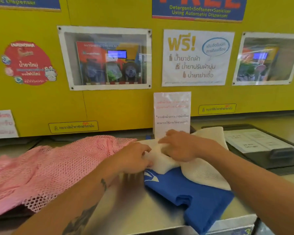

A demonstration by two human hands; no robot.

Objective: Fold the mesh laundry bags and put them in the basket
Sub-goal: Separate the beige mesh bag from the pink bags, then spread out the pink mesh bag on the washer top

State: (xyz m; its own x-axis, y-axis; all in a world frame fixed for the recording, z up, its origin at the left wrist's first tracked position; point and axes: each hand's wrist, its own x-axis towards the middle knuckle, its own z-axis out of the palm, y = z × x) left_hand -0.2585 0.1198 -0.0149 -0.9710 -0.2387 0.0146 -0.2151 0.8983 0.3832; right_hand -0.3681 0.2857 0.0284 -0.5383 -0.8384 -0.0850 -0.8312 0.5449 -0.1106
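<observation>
A white mesh laundry bag point(205, 172) lies partly bunched on the metal counter point(131, 209), over a folded blue bag point(193, 195). My left hand point(136, 158) pinches the white bag's folded left edge. My right hand point(178, 146) presses down on the same bag just beside it, fingers curled into the cloth. A large pink mesh bag point(49, 168) spreads loosely over the counter's left side, touching my left forearm. No basket is in view.
A yellow wall panel point(119, 102) with posters and a taped paper notice point(172, 114) rises right behind the counter. A dark machine lid with a label sheet point(258, 143) sits at the right. The counter's front edge runs below the blue bag.
</observation>
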